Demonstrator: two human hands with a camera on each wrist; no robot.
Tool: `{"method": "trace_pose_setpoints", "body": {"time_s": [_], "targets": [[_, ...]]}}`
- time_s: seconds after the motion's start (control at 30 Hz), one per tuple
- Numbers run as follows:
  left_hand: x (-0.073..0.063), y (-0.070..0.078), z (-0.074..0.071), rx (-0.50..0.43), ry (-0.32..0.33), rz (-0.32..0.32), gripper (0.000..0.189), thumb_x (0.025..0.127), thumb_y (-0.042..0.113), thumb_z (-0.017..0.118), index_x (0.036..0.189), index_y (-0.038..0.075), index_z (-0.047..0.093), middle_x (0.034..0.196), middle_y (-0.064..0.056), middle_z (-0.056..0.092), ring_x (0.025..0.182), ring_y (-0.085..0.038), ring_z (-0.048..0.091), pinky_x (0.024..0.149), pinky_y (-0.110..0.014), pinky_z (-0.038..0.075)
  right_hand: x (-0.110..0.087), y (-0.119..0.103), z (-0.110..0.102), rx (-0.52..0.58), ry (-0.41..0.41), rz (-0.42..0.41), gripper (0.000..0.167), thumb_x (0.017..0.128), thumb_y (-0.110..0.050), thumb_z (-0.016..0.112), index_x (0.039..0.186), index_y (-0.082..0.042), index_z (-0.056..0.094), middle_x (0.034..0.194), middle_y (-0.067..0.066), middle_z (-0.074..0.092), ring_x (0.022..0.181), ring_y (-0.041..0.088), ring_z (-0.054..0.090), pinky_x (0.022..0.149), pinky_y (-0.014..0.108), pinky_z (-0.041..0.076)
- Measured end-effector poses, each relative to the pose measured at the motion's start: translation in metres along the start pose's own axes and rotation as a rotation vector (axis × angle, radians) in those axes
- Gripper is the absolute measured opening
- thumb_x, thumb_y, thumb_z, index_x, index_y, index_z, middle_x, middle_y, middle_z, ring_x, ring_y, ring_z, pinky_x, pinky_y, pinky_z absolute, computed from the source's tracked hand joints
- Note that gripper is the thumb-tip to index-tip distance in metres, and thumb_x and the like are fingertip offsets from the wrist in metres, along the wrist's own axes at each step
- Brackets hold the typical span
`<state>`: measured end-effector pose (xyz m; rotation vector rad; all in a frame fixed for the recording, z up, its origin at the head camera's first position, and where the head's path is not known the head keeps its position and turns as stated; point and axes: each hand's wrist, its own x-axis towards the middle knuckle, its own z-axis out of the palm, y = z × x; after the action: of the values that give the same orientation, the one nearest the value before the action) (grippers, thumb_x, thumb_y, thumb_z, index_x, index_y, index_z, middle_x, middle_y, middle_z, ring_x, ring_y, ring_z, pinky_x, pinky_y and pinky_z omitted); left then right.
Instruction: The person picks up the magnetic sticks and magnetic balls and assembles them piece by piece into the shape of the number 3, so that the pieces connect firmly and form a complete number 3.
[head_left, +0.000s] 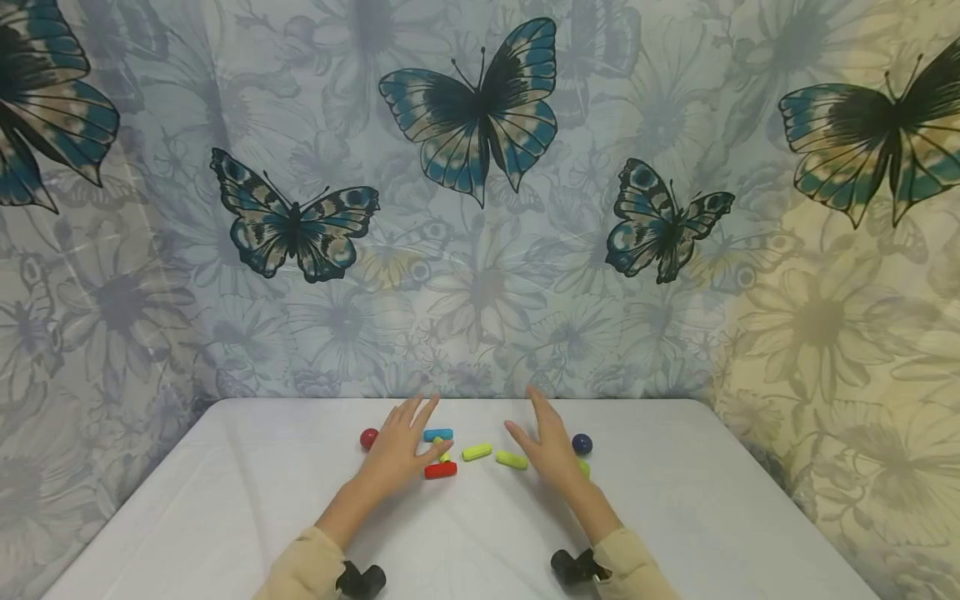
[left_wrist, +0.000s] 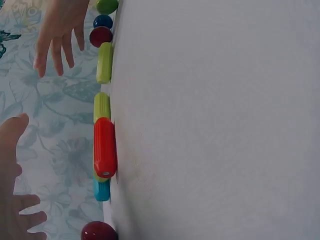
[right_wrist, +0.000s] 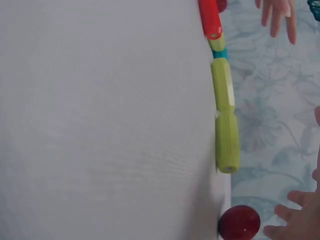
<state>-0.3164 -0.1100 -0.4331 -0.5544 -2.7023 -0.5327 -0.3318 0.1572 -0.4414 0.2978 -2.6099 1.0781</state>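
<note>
My left hand [head_left: 397,446], fingers spread and holding nothing, is over the table's far left part. Around it are a red ball [head_left: 368,439], a blue ridged rod [head_left: 438,434], a red ridged rod [head_left: 440,470] and a partly hidden yellow-green rod [head_left: 444,457]. On the other side my right hand [head_left: 551,450] is likewise spread and empty. Two yellow-green rods [head_left: 477,452] lie between the hands. Beyond the right hand sits a dark blue ball [head_left: 582,444]; its wrist half covers a green ball [head_left: 585,469]. Another red ball [right_wrist: 239,223] shows near the right fingers in the right wrist view.
A white cloth covers the table [head_left: 465,550]. Its far edge meets a butterfly-print curtain [head_left: 487,325], which also hangs along both sides. Black wrist cameras [head_left: 576,567] are strapped at both sleeves.
</note>
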Motion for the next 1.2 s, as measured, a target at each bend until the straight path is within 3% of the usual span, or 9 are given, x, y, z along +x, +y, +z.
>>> {"method": "trace_pose_setpoints", "body": {"time_s": [0.2, 0.33, 0.47, 0.57, 0.8, 0.97, 1.2], "targets": [[-0.007, 0.005, 0.004, -0.109, -0.039, -0.023, 0.078, 0.09, 0.054, 0.062, 0.154, 0.025, 0.029, 0.157, -0.012, 0.034, 0.142, -0.042, 0.034, 0.116, -0.059, 0.027, -0.008, 0.004, 0.0, 0.137, 0.009, 0.02, 0.081, 0.095, -0.05, 0.056, 0.156, -0.014, 0.018, 0.162, 0.013, 0.023, 0.149, 0.037, 0.021, 0.118, 0.056, 0.024], [-0.011, 0.005, 0.006, -0.188, -0.055, -0.023, 0.076, 0.089, 0.049, 0.065, 0.153, 0.026, 0.031, 0.156, -0.012, 0.036, 0.141, -0.041, 0.036, 0.113, -0.061, 0.029, -0.012, 0.008, 0.001, 0.172, 0.016, 0.043, 0.08, 0.095, -0.047, 0.058, 0.157, -0.016, 0.017, 0.161, 0.015, 0.024, 0.142, 0.039, 0.033, 0.111, 0.055, 0.037], [-0.016, 0.004, 0.009, -0.3, -0.078, -0.023, 0.075, 0.088, 0.045, 0.069, 0.152, 0.031, 0.033, 0.156, -0.011, 0.036, 0.143, -0.038, 0.034, 0.11, -0.062, 0.034, -0.016, 0.01, 0.001, 0.196, 0.021, 0.078, 0.077, 0.095, -0.034, 0.062, 0.156, -0.019, 0.019, 0.16, 0.015, 0.027, 0.14, 0.039, 0.035, 0.11, 0.055, 0.037], [-0.019, 0.003, 0.011, -0.358, -0.078, -0.013, 0.073, 0.087, 0.045, 0.07, 0.15, 0.033, 0.036, 0.155, -0.009, 0.038, 0.143, -0.036, 0.035, 0.109, -0.061, 0.036, -0.018, 0.012, 0.001, 0.208, 0.033, 0.077, 0.074, 0.094, -0.019, 0.063, 0.156, -0.018, 0.022, 0.158, 0.016, 0.03, 0.146, 0.038, 0.028, 0.116, 0.056, 0.028], [-0.022, 0.001, 0.015, -0.411, -0.038, 0.023, 0.066, 0.084, 0.038, 0.075, 0.143, 0.025, 0.048, 0.145, -0.003, 0.048, 0.137, -0.027, 0.044, 0.111, -0.05, 0.04, -0.021, 0.012, 0.0, 0.214, 0.043, 0.064, 0.073, 0.088, -0.002, 0.06, 0.153, -0.011, 0.029, 0.156, 0.018, 0.035, 0.145, 0.039, 0.029, 0.118, 0.055, 0.026], [-0.024, -0.001, 0.019, -0.453, -0.023, 0.039, 0.063, 0.083, 0.028, 0.078, 0.139, 0.016, 0.052, 0.137, -0.004, 0.054, 0.132, -0.027, 0.05, 0.109, -0.049, 0.042, -0.024, 0.009, 0.001, 0.2, 0.041, 0.095, 0.069, 0.086, 0.002, 0.059, 0.15, -0.009, 0.034, 0.154, 0.02, 0.037, 0.143, 0.041, 0.031, 0.117, 0.056, 0.027], [-0.026, -0.005, 0.027, -0.497, -0.015, 0.02, 0.062, 0.081, 0.02, 0.079, 0.137, 0.016, 0.054, 0.134, -0.003, 0.058, 0.124, -0.025, 0.055, 0.106, -0.047, 0.044, -0.027, 0.011, 0.004, 0.159, 0.055, 0.132, 0.064, 0.083, 0.003, 0.059, 0.145, -0.006, 0.042, 0.148, 0.023, 0.043, 0.138, 0.043, 0.039, 0.113, 0.056, 0.034]]}}
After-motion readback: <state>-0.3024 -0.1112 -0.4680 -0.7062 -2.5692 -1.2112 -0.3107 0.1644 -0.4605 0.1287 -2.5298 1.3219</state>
